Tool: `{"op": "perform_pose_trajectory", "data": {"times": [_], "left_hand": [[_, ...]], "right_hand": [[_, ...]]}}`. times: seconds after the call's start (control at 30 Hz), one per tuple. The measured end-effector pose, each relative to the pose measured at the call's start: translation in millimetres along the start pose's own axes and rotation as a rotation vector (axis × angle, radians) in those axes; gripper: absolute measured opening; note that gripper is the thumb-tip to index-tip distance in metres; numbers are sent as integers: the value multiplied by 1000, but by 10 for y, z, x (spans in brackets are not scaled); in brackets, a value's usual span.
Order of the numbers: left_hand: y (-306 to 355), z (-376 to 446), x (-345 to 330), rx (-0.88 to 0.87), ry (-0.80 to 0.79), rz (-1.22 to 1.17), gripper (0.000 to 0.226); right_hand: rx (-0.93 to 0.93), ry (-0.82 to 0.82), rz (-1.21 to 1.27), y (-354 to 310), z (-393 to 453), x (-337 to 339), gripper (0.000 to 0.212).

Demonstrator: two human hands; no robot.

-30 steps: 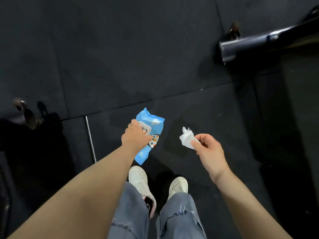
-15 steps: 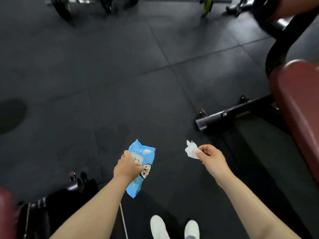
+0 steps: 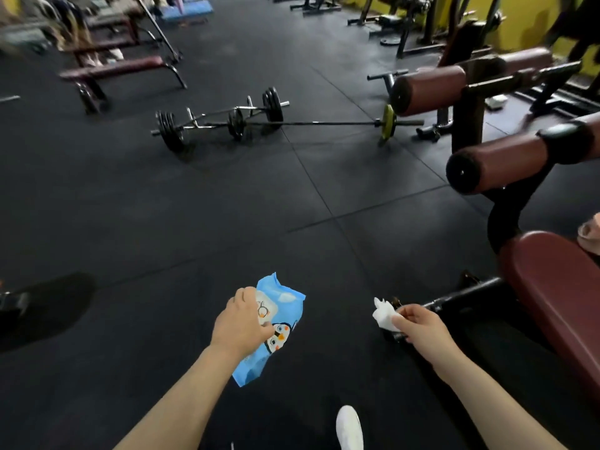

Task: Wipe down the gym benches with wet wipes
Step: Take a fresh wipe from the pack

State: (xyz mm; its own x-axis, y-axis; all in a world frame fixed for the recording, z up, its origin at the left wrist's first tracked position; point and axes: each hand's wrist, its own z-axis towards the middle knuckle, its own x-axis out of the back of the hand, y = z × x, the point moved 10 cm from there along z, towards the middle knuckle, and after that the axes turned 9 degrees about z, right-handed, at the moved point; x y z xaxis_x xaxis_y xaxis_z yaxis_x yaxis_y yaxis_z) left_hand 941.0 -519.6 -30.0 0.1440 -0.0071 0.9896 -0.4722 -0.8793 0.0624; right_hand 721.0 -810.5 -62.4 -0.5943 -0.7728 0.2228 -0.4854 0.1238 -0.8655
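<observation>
Left hand [image 3: 242, 323] grips the blue wipes pack [image 3: 272, 329] around its middle, long axis tilted, top end pointing away from the person w/ the bottom toward their feet. Right hand [image 3: 418, 328] pinches a crumpled white wipe [image 3: 383, 315], just beside the maroon bench [image 3: 558, 297], pack further left of it.

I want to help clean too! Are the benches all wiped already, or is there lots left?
Lots left, it seems. Done: a wet wipe is out of the blue wipes pack. In hand: the right hand pinches that wipe and the left hand grips the pack, both in the air over the floor. Left: the wipe touches no bench yet, neither the maroon bench at the right nor the flat bench far off.
</observation>
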Motion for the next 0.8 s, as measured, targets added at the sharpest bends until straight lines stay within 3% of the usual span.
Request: {"op": "perform_pose_trajectory", "data": {"times": [0.47, 0.8], "left_hand": [[-170, 2160, 289, 65, -84, 23, 63], [-376, 4713, 794, -60, -39, 9, 64]], "right_hand": [[38, -119, -43, -1539, 2077, -718, 7], [19, -8, -5, -2539, 4015, -1340, 7]]}}
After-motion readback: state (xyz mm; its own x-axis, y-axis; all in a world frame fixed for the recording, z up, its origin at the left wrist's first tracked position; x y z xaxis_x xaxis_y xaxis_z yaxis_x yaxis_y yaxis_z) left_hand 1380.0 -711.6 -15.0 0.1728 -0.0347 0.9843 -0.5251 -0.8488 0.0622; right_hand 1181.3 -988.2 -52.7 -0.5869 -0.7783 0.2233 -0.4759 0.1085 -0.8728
